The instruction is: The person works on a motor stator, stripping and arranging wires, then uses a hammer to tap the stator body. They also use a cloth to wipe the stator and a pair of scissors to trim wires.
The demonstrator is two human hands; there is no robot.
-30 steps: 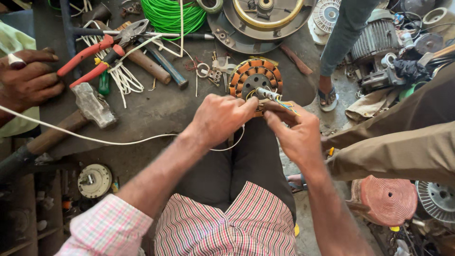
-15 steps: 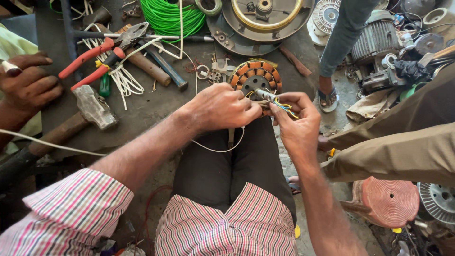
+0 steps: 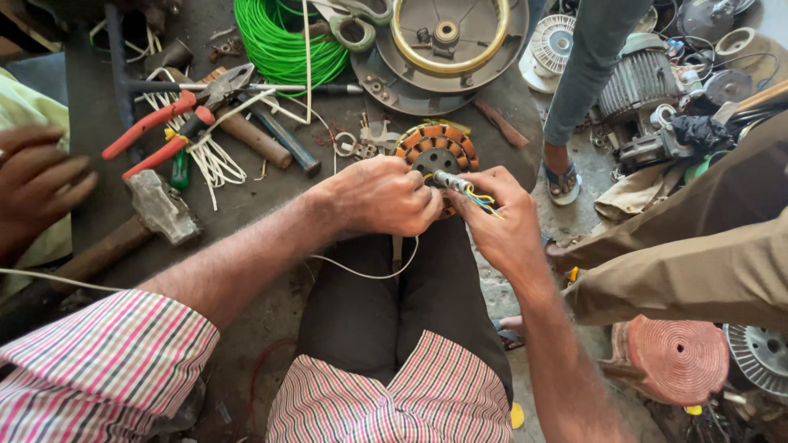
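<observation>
Copper coils ring the round orange motor part (image 3: pixel 437 149), and it sits on the dark dirty worktop (image 3: pixel 271 205) right in front of my knees. I see my left hand (image 3: pixel 379 197) curled into a fist against its near edge, gripping a thin white wire (image 3: pixel 371 275) that droops down over my lap. My right hand (image 3: pixel 498 220) pinches a small bunch of yellow and blue wires with a grey sleeve (image 3: pixel 460 184), just beside the motor part. Further left lie red-handled pliers (image 3: pixel 176 119) and a grey hammer with a wooden handle (image 3: pixel 148 220). A coil of bright green wire (image 3: pixel 279 45) sits at the back. Another person's hand (image 3: pixel 37 184) rests at the far left edge.
</observation>
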